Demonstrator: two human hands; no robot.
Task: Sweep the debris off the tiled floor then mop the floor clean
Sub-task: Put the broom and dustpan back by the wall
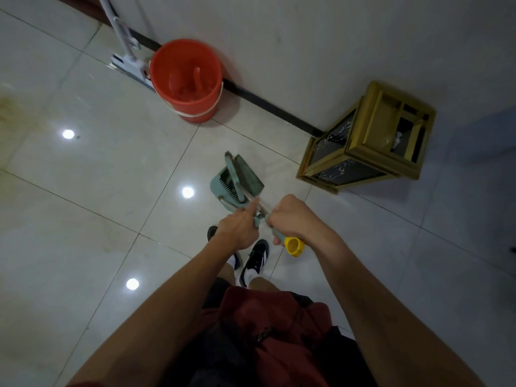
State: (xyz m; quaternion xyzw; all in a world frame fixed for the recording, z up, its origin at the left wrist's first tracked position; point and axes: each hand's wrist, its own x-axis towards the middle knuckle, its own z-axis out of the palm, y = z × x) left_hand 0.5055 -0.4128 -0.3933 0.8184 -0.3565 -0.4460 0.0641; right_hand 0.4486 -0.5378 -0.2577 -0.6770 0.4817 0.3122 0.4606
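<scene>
Both hands are gripping handles over the tiled floor (83,191).
Left hand (240,227) is clasping the dustpan (223,185) handle, right hand (290,216) the broom (248,177); mop (122,37) is running out of frame by the bucket (185,79).

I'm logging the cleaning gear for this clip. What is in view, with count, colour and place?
bucket: one, red-orange, by the wall, upper centre.
flat mop: one, white, leaning on the wall left of the bucket.
dustpan: one, pale green, on the tiles ahead of the feet.
broom: one, dark green head, yellow handle end, over the dustpan.
bin: one, gold frame with dark panels, by the wall, right.
shoes: two, black and white, centre.
left hand: grips the dustpan handle.
right hand: grips the broom handle.
</scene>
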